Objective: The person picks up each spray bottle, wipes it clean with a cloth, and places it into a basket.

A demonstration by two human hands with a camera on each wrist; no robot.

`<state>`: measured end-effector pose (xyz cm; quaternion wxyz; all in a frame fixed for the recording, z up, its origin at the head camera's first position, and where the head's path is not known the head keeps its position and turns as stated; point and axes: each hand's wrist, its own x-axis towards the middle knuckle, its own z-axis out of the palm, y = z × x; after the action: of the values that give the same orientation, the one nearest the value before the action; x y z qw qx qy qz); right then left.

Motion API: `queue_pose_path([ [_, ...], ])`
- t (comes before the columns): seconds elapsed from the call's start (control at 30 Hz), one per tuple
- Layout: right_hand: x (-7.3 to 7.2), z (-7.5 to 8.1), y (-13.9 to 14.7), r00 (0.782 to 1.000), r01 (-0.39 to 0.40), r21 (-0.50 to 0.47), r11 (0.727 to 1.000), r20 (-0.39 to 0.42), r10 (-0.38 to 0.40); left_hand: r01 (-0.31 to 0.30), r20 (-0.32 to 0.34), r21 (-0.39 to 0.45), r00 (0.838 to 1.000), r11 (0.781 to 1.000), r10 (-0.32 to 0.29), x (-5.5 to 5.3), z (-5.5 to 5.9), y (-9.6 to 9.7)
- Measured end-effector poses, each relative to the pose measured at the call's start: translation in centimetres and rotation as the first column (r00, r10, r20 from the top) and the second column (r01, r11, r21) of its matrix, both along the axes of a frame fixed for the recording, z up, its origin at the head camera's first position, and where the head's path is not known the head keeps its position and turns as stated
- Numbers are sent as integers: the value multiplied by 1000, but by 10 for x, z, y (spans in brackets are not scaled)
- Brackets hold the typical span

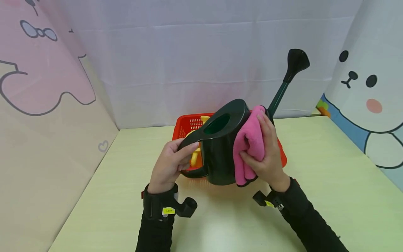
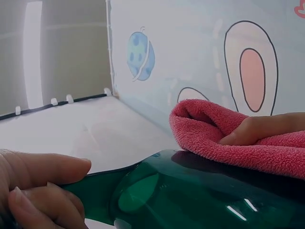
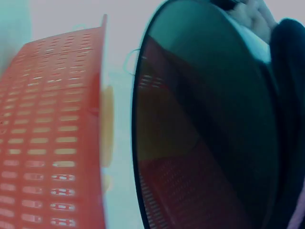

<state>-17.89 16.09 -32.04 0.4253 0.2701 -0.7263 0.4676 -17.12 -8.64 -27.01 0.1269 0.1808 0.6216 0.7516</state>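
A dark green watering can [image 1: 220,157] is held up off the table, its long spout and black sprinkler head pointing up to the right. My left hand [image 1: 171,162] grips its handle at the left, fingers curled round it. On the can's right side my right hand [image 1: 267,150] holds a folded pink cloth [image 1: 250,140] against the wall near the spout's base. In the left wrist view the cloth [image 2: 209,129] lies on the can's glossy green surface [image 2: 190,195]. The right wrist view shows the can's flat underside [image 3: 205,119], with the cloth only at the lower right edge.
Behind the can, a red slatted basket [image 1: 184,127] stands on the pale table [image 1: 110,199] with yellow items [image 1: 196,154] in it. A white curtain [image 1: 189,63] hangs at the back, and cartoon-printed panels [image 1: 377,87] rise on both sides.
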Motion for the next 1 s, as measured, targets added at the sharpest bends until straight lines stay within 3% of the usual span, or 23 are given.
queue_pose_path([
  [0.17, 4, -6, -12, 994, 113, 17, 993, 3, -113, -22, -9, -12, 1000, 1000, 22, -1, 0, -2],
  [0.3, 9, -11, -24, 965, 258, 51, 965, -63, -255, -29, -20, -13, 999, 999, 29, -1, 0, -3],
  [0.43, 12, -18, -38, 911, 386, 61, 921, -182, -370, -35, -20, -12, 999, 999, 35, 0, 1, -2],
  [0.53, 12, -26, -47, 865, 449, 69, 891, -284, -414, -39, -18, -10, 999, 999, 38, 0, 0, -1],
  [0.7, 17, -44, -63, 803, 516, 153, 843, -429, -414, -47, -7, 2, 999, 999, 47, -1, -1, 1],
  [0.8, 21, -54, -72, 741, 598, 230, 768, -525, -420, -50, 13, 0, 999, 999, 50, -1, -1, 4],
  [0.9, 23, -58, -75, 696, 653, 280, 704, -588, -412, -54, 28, -6, 998, 999, 54, 0, 0, 7],
  [0.93, 23, -58, -75, 684, 666, 283, 690, -602, -413, -53, 27, -7, 998, 999, 54, 0, 0, 7],
  [1.0, 21, -57, -72, 680, 662, 279, 696, -614, -401, -52, 25, -1, 998, 999, 52, -1, 1, 8],
])
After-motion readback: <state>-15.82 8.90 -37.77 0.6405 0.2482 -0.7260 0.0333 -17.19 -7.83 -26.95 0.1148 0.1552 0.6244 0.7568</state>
